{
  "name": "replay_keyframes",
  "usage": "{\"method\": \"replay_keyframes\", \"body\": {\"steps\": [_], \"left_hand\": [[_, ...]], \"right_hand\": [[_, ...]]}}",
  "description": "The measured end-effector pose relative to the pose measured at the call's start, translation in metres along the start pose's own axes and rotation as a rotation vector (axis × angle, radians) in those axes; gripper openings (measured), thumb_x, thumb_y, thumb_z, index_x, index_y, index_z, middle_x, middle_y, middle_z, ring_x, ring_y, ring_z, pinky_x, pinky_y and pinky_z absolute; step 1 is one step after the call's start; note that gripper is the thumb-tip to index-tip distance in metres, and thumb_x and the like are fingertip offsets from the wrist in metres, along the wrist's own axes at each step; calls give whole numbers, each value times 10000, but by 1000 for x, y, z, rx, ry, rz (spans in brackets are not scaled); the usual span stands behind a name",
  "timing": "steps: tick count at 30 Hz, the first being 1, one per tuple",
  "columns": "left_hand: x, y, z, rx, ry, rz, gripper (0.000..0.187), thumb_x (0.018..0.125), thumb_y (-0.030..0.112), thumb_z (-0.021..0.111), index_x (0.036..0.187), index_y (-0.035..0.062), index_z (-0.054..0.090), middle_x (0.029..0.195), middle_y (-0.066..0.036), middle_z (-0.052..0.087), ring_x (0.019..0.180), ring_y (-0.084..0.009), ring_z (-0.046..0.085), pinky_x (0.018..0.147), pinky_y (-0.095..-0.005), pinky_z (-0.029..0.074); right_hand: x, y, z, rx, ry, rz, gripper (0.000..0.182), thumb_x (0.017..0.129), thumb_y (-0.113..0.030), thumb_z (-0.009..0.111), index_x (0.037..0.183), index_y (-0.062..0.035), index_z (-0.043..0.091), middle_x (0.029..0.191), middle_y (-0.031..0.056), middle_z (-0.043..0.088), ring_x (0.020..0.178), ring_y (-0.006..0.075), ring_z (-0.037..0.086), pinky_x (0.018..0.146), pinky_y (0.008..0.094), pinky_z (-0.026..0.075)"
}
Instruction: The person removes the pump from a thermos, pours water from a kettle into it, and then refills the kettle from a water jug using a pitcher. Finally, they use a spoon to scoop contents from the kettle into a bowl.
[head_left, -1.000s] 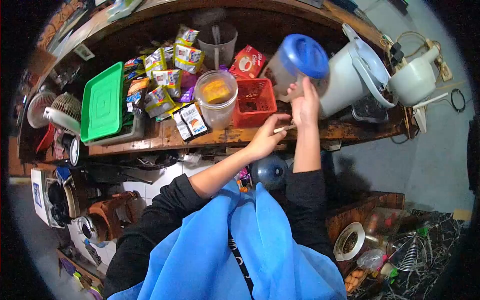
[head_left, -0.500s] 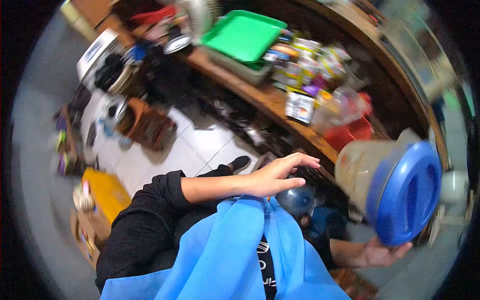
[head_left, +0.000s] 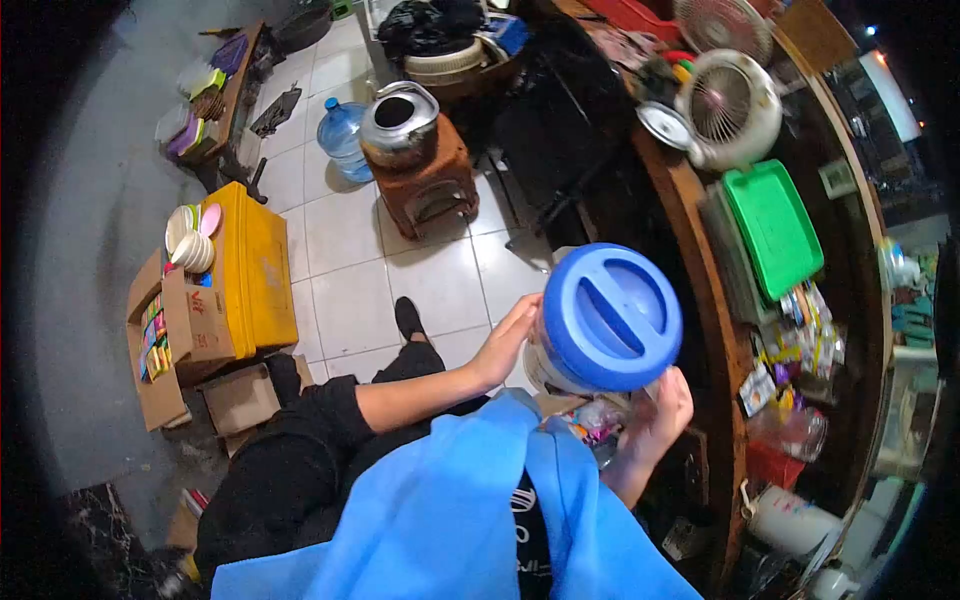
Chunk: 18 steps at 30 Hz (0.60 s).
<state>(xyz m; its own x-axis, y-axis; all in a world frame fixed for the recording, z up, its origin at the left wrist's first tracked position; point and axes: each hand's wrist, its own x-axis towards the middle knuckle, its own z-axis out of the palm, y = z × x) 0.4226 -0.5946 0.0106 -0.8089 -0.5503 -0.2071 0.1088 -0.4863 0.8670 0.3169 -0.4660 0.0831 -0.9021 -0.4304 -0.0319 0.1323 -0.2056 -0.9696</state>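
Observation:
In front of my chest I hold a round plastic jug [head_left: 548,366] with a pale, see-through body and a wide blue lid [head_left: 625,345] that has a raised grip bar across it. The jug is tilted, its lid turned up toward me. My left hand [head_left: 506,345] presses on the near left side of the body, fingers along it. Below the lid's right edge, my right hand [head_left: 657,418] grips the jug from the lower right, its fingertips partly hidden. Between my arms, under the jug, lie some colourful packets [head_left: 598,418].
A wooden counter [head_left: 690,215] runs along my right, bearing a green tray [head_left: 775,230], a fan [head_left: 722,108] and packets. Ahead on the tiles are a kettle [head_left: 400,135] on a brown stove [head_left: 425,185] and a blue water bottle [head_left: 342,135]. Leftward stands a yellow box [head_left: 262,275].
The jug has come from the far right, over the counter's end, to in front of me. My left hand has closed onto it. My view has turned to the left.

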Motion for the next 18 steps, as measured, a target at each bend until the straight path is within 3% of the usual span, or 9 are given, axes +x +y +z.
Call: {"method": "replay_keyframes", "body": {"steps": [3,5,7,9,11,14,16,17,18], "left_hand": [[25,20,-106,-42,34,-12,408,892,249,293,1217,3,306,1208,-96,376,1138,-167,326,957,-283,234],[49,40,-174,270,-129,-143,458,875,252,338,1254,7,256,1261,-114,330,1170,-184,299,958,-301,245],[61,69,-206,148,-91,-178,501,863,249,385,1273,11,222,1273,-130,317,1173,-201,298,950,-316,266],[70,84,-235,211,2,34,537,854,249,423,1281,11,200,1278,-130,307,1125,-206,357,925,-312,299],[88,84,-256,140,116,14,572,847,252,448,1287,8,176,1276,-140,305,1076,-201,404,913,-305,311],[127,84,-283,119,277,26,591,856,326,404,1304,48,139,1293,-110,279,1185,-201,281,970,-319,207],[149,80,-299,-20,308,-34,602,858,339,393,1308,61,105,1289,-107,281,1181,-205,285,968,-326,208],[156,89,-303,-142,317,-106,614,861,352,382,1312,73,72,1286,-104,282,1177,-209,288,966,-333,209],[164,99,-313,-133,245,-113,640,863,340,387,1311,81,9,1284,-128,273,1144,-216,326,955,-337,229]], "right_hand": [[42,56,84,-171,-46,99,266,772,-190,561,561,-86,438,505,-65,392,434,2,297,398,162,188],[66,93,143,-235,-100,143,277,768,-191,580,554,-96,433,493,-70,378,426,1,294,395,162,189],[86,116,194,-197,-217,186,273,749,-170,612,553,-90,438,502,-63,404,434,2,306,398,163,203],[110,141,238,-347,-332,28,253,738,-162,625,582,-90,439,517,-53,417,441,10,337,398,159,227],[134,157,282,-502,-338,-95,306,702,-170,666,547,-27,445,503,-47,414,509,10,360,436,183,267],[170,177,341,-718,-397,-324,317,721,-202,647,539,-19,463,490,-34,425,463,22,337,409,191,236],[189,184,377,-977,-433,-422,409,679,-291,665,556,33,448,476,113,431,424,148,426,410,295,328],[200,190,391,-980,-435,-424,409,679,-291,665,556,33,448,476,113,431,424,148,426,410,295,328],[208,197,402,-1033,-461,-465,420,676,-316,660,565,38,464,498,153,454,439,217,462,427,320,354]]}}
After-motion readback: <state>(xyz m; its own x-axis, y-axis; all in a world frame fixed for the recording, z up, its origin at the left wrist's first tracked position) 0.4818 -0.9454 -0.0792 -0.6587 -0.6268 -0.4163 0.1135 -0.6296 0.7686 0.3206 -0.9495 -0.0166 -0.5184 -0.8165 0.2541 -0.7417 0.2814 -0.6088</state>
